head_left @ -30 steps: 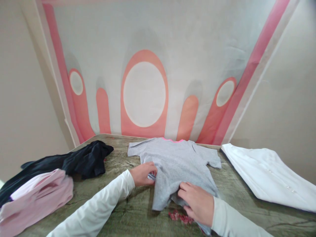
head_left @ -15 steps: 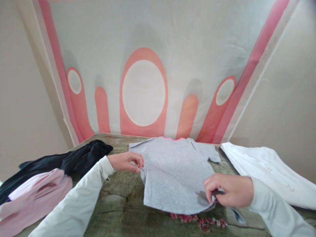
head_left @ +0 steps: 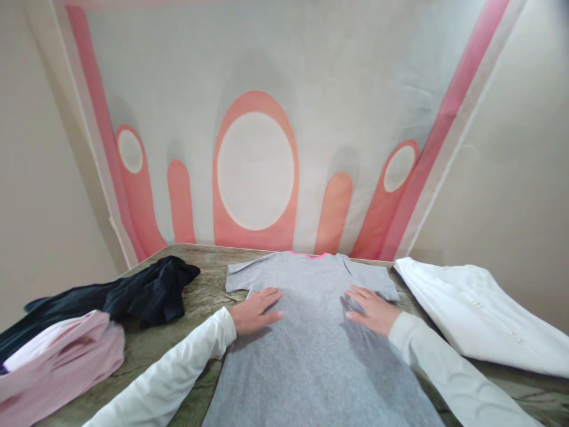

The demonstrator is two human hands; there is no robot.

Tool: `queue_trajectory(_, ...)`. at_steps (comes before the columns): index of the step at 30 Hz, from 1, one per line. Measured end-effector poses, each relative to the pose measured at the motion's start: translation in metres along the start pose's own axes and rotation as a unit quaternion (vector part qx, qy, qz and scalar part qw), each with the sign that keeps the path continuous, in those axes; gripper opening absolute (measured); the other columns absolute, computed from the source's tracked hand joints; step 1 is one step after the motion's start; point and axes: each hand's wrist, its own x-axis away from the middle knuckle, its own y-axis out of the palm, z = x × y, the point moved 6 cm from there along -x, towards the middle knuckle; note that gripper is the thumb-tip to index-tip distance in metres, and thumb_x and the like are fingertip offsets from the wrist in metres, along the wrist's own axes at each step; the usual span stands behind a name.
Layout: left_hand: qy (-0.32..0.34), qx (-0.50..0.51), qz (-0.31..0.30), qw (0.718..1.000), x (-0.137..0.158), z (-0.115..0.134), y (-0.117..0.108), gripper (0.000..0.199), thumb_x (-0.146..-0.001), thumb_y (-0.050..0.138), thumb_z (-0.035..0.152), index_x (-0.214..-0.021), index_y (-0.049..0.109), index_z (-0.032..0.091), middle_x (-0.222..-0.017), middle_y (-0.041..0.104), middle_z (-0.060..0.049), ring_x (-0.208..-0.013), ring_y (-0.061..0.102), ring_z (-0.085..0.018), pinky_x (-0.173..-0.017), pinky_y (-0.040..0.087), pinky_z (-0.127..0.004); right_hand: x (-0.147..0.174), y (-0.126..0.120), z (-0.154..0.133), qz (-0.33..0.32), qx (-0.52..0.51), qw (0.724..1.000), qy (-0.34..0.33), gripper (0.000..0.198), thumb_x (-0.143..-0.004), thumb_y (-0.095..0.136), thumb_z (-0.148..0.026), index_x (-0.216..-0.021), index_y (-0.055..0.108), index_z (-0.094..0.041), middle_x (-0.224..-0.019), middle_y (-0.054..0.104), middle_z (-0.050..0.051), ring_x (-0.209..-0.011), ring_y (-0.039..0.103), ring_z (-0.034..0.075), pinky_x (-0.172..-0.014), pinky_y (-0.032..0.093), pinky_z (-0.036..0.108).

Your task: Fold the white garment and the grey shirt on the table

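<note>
A grey short-sleeved T-shirt with a pink neckline lies spread out in front of me, its collar toward the wall and its lower end running out of the bottom of the view. My left hand rests at the shirt's left side below the sleeve, fingers stretched out. On the opposite side, my right hand is over the chest area below the right sleeve, its fingers also extended. Neither hand grips the fabric.
Left on the table lie a black garment and a pink garment. A folded white garment with small buttons is at the right. Behind the table stands a wall panel with pink and orange shapes.
The shirt's lower part, raised in my right hand before, now lies flat and extends toward me. Both hands have let go, opened, and moved inward onto the shirt.
</note>
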Motion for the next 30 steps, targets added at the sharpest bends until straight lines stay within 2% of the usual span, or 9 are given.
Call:
queue_trajectory(5,-0.033,-0.127,0.038,0.991,-0.001,-0.01,0.018,0.061,-0.085,0.024,0.058,-0.136,0.02,0.025,-0.143,0.017,-0.008,-0.129,0.014,-0.029,-0.101,0.014,-0.05,-0.013,0.032,0.026,0.0,0.077,0.995,0.069,0.065,-0.081,0.027,-0.057,-0.134,0.03,-0.02,-0.142,0.022,0.006,-0.129,0.017,0.026,-0.101,0.02,0.043)
queue_trajectory(8,-0.044,-0.154,0.046,0.986,-0.001,-0.014,0.018,0.061,-0.085,0.023,0.059,-0.136,0.02,0.026,-0.142,0.018,-0.008,-0.129,0.014,-0.031,-0.1,0.015,-0.052,-0.012,0.034,0.035,-0.016,0.096,0.99,0.103,0.067,-0.081,0.027,-0.058,-0.135,0.027,-0.02,-0.142,0.021,0.007,-0.129,0.017,0.027,-0.1,0.021,0.043)
queue_trajectory(12,-0.057,-0.161,0.037,0.985,0.0,-0.01,0.02,0.062,-0.084,0.022,0.06,-0.136,0.02,0.026,-0.142,0.018,-0.009,-0.128,0.014,-0.033,-0.099,0.013,-0.053,-0.006,0.028,0.034,-0.034,0.116,0.984,0.131,0.067,-0.081,0.029,-0.056,-0.133,0.031,-0.015,-0.14,0.025,0.015,-0.127,0.022,0.029,-0.096,0.025,0.044)
queue_trajectory(16,-0.074,-0.145,0.003,0.987,0.009,-0.002,0.02,0.069,-0.08,0.028,0.064,-0.137,0.018,0.026,-0.143,0.014,-0.01,-0.128,0.01,-0.036,-0.098,0.012,-0.056,0.004,0.019,0.022,-0.047,0.137,0.982,0.117,0.061,-0.079,0.036,-0.052,-0.124,0.044,-0.01,-0.127,0.043,0.021,-0.115,0.041,0.031,-0.09,0.031,0.044)
queue_trajectory(19,-0.073,-0.101,-0.068,0.99,0.014,0.003,0.017,0.084,-0.07,0.041,0.07,-0.137,0.018,0.025,-0.143,0.012,-0.012,-0.127,0.009,-0.039,-0.097,0.016,-0.057,0.011,0.012,0.016,-0.086,0.127,0.983,0.099,0.052,-0.077,0.04,-0.051,-0.109,0.055,-0.013,-0.107,0.058,0.018,-0.099,0.054,0.029,-0.083,0.037,0.042)
queue_trajectory(21,-0.055,-0.062,-0.112,0.99,0.011,0.009,0.015,0.086,-0.069,0.043,0.068,-0.137,0.019,0.02,-0.142,0.015,-0.015,-0.127,0.012,-0.038,-0.097,0.021,-0.053,0.008,0.008,0.012,-0.103,0.109,0.985,0.082,0.046,-0.077,0.043,-0.048,-0.104,0.058,-0.014,-0.1,0.062,0.016,-0.096,0.056,0.028,-0.081,0.038,0.04)
queue_trajectory(23,-0.034,-0.047,-0.114,0.992,-0.004,0.018,0.013,0.079,-0.075,0.041,0.061,-0.135,0.023,0.014,-0.14,0.02,-0.018,-0.127,0.017,-0.034,-0.098,0.023,-0.048,-0.002,0.003,0.002,-0.082,0.082,0.992,0.048,0.044,-0.077,0.045,-0.042,-0.108,0.056,-0.013,-0.107,0.059,0.016,-0.102,0.053,0.027,-0.085,0.037,0.039)
queue_trajectory(26,-0.01,-0.073,-0.085,0.994,-0.045,0.031,0.019,0.063,-0.08,0.042,0.045,-0.13,0.031,0.007,-0.137,0.026,-0.02,-0.125,0.025,-0.031,-0.098,0.026,-0.045,-0.029,0.005,-0.023,-0.034,0.032,0.998,-0.034,0.053,-0.079,0.043,-0.035,-0.124,0.043,-0.006,-0.129,0.042,0.019,-0.119,0.038,0.025,-0.097,0.03,0.037)
queue_trajectory(30,-0.019,-0.127,-0.013,0.992,-0.112,0.034,0.034,0.049,-0.082,0.039,0.035,-0.125,0.038,0.01,-0.135,0.032,-0.016,-0.123,0.03,-0.028,-0.096,0.029,-0.046,-0.069,0.023,-0.052,0.001,-0.009,0.995,-0.102,0.053,-0.08,0.04,-0.025,-0.129,0.035,-0.007,-0.136,0.034,0.015,-0.125,0.028,0.021,-0.102,0.023,0.035)
